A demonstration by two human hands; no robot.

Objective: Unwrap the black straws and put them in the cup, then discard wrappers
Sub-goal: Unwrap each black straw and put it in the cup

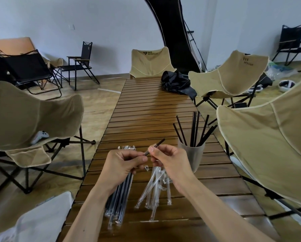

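Both hands meet over the slatted wooden table (146, 109). My right hand (170, 161) pinches a black straw (157, 144) whose bare end points up and away. My left hand (121, 163) grips the clear wrapper at the straw's lower end. Under my left hand lies a bundle of wrapped black straws (119, 199). Beside it, below my right hand, is a loose pile of clear empty wrappers (155, 189). A translucent cup (192, 154) stands just right of my right hand, holding several unwrapped black straws (195, 130).
A crumpled black bag (177, 82) lies at the table's far right. Beige folding chairs (265, 142) crowd both long sides and the far end. A white game controller (40, 135) rests on the left chair. Black chairs stand along the back wall.
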